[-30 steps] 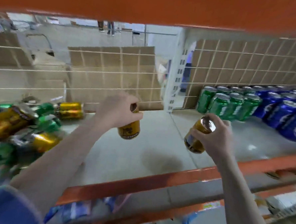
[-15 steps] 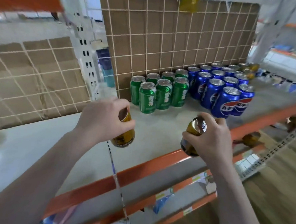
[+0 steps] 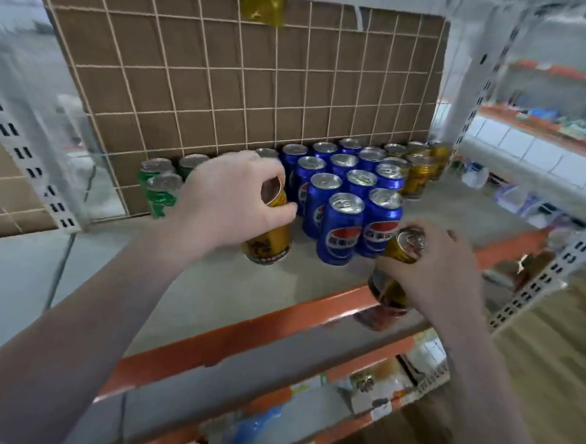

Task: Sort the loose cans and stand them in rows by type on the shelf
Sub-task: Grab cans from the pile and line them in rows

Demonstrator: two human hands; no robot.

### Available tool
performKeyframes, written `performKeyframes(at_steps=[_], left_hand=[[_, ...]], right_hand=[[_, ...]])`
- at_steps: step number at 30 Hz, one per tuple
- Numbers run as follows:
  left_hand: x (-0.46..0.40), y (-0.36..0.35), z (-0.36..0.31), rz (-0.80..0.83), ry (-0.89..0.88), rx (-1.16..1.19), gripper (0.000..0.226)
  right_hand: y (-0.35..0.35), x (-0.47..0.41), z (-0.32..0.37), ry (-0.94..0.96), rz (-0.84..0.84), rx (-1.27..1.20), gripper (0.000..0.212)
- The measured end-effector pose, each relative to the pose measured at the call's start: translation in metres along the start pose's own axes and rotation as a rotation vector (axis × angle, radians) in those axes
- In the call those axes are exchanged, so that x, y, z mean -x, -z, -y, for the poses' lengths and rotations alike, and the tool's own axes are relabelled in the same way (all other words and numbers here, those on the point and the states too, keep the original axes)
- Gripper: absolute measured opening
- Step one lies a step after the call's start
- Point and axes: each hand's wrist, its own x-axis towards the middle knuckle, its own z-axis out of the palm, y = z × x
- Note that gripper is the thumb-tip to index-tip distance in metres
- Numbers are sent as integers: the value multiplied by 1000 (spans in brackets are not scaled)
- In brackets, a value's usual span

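Note:
My left hand (image 3: 227, 200) grips a gold can (image 3: 268, 241) from above, held over the shelf board (image 3: 212, 292) in front of the green cans (image 3: 161, 188). My right hand (image 3: 442, 275) grips a second gold can (image 3: 396, 272) near the orange front rail (image 3: 243, 332), just in front of the blue cans (image 3: 341, 228). The blue cans stand upright in rows in the middle. A few gold cans (image 3: 418, 174) stand upright to the right of the blue ones, at the back. My left hand hides part of the green group.
A cardboard sheet behind a wire grid (image 3: 242, 81) backs the shelf. White slotted uprights (image 3: 557, 258) stand at the right and left. Lower shelves below hold packaged goods (image 3: 258, 429). Another shelving unit (image 3: 547, 127) stands to the right over a wooden floor.
The view has swung right along the shelf: the loose pile at the left is gone from sight and the gold row at the right appears. Both hands carried their gold cans rightward.

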Motion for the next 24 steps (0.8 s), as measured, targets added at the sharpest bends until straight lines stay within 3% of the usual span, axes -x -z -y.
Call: performKeyframes(at_steps=[8,16,24], left_hand=[[-81,-29,-117,-16,69,55,45],[-151,-54,-158,76,-60,69,38],[-214,-114,-201,201,-74,50,37]], right_hand=[[43,-86,-98,61,67,-4,66],[49,-139,-140,4,46,-73,66],[53,-200,-196,-13,88,-61,69]])
